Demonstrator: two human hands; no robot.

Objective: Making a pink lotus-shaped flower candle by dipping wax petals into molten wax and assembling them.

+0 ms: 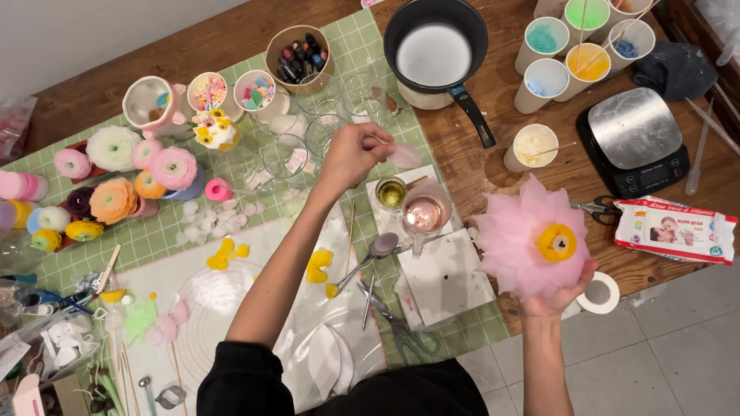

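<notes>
Over the green grid mat [166, 235], the left hand [351, 154] hangs with its fingers pinched together on a single pale pink petal [403, 156], held just above the small glass of yellowish liquid [391, 192] and the pink glass [423, 213] beside it on the white tray [447, 277]. Off to the right, past the mat and over the wooden table [493, 166], the right hand [556, 296] is cupped from below around a big pink flower [532, 239] with a yellow centre, fingers closed on its base, bloom facing up.

That flower looks well along to me: several rings of petals already stand around the core, full and even. One more petal is in the fingers, so the building-up seems not quite finished. Loose pale petals [202, 219] are scattered on the mat, a few yellow ones [318, 266] too. A spoon [368, 258] and scissors [397, 323] lie near the tray. A row of finished flowers [116, 181] sits at the left, a black pan [435, 50] with white contents up top, paper cups of colour [570, 46] beside a scale [634, 139].
</notes>
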